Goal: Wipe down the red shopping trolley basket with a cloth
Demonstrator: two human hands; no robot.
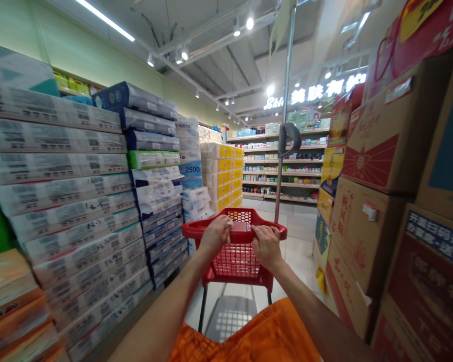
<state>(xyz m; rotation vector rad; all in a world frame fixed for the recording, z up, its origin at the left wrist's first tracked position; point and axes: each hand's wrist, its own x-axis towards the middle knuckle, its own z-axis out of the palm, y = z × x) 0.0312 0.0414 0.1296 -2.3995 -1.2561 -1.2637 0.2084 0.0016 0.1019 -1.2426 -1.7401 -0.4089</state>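
Note:
A red plastic shopping cart (239, 261) stands straight in front of me, its mesh basket seen from the handle end. My left hand (216, 235) is closed round the left part of the cart's red handle bar (240, 234). A small pale spot shows by its thumb; I cannot make out what it is. On the right part of the bar sits my right hand (266, 244), fingers curled over it. Behind the cart's right corner rises a metal pole (283, 186) with a grey loop grip (289, 140); where its foot joins is hidden.
Tall stacks of wrapped paper packs (79, 211) line the aisle's left side, with yellow-and-white packs (221, 173) further on. Cardboard boxes (366, 226) are piled close on the right. Stocked shelves (283, 168) cross the far end. Pale tiled floor (300, 251) runs between.

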